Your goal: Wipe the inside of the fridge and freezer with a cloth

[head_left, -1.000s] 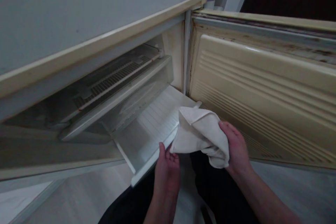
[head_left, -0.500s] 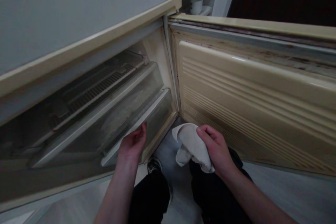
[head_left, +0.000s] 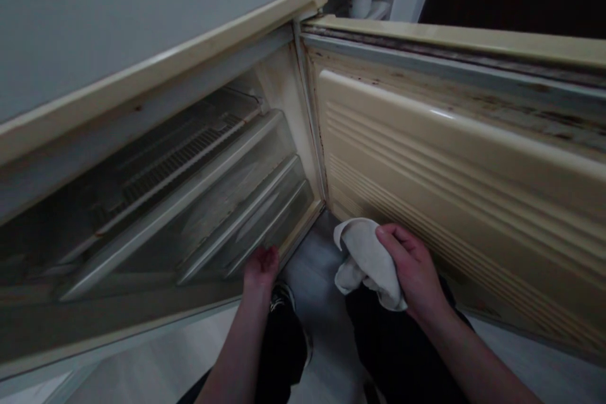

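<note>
My right hand is closed on a crumpled white cloth, which hangs in front of the open freezer door. Low at the freezer's drawers, my left hand has its palm turned up and its fingers loosely bent, with nothing seen in it. It is nearest the lower clear drawer; whether the fingertips touch it I cannot tell. Above that drawer sits an upper clear drawer, and higher still a wire shelf.
Dark stains mark the door's seal and rim. The freezer's top frame runs across the left. Behind the hinge, a shelf holds a white cup. My shoe stands on the grey floor between door and cabinet.
My left hand has moved down and right from the lower drawer's top edge. That drawer now sits farther in, level with the upper one. The cloth and right hand have shifted slightly right.
</note>
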`<state>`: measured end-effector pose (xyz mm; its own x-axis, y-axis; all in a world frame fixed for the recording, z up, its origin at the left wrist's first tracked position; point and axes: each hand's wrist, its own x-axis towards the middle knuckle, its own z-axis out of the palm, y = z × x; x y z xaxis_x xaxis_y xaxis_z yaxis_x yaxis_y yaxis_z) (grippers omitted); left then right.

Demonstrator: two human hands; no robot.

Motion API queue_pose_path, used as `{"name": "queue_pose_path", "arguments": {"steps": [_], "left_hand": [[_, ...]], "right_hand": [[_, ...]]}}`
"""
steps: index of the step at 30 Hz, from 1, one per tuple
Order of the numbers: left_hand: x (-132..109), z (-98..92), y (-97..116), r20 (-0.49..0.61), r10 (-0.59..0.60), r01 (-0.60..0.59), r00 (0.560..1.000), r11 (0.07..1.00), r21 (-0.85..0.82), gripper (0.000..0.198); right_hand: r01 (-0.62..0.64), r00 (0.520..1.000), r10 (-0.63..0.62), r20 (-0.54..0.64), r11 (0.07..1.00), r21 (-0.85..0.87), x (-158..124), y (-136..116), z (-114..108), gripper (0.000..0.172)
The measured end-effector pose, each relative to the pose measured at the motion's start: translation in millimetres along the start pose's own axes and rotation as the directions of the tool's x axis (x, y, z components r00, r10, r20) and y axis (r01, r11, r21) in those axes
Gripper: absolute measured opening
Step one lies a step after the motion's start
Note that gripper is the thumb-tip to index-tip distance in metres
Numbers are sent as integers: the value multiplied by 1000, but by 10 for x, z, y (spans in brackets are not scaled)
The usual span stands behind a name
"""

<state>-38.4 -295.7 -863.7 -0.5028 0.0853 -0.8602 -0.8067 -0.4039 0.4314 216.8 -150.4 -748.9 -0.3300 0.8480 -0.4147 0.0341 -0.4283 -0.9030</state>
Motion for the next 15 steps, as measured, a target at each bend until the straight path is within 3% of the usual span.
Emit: {"name": "queue_pose_path", "arguments": {"steps": [4, 9, 15], "left_hand": [[246, -128, 6, -13, -42, 40, 999, 996, -84, 21], [380, 18, 43, 89, -54, 68, 995, 984, -162, 21], [436, 135, -137, 138, 6, 28, 990, 971, -239, 13]], "right_hand": [[5, 997, -12, -73, 995, -97, 61, 12, -193, 51], [50, 991, -77, -107, 972, -230, 138, 32, -295, 51], [75, 982, -126, -140, 942, -326, 233, 35, -391, 51]]}}
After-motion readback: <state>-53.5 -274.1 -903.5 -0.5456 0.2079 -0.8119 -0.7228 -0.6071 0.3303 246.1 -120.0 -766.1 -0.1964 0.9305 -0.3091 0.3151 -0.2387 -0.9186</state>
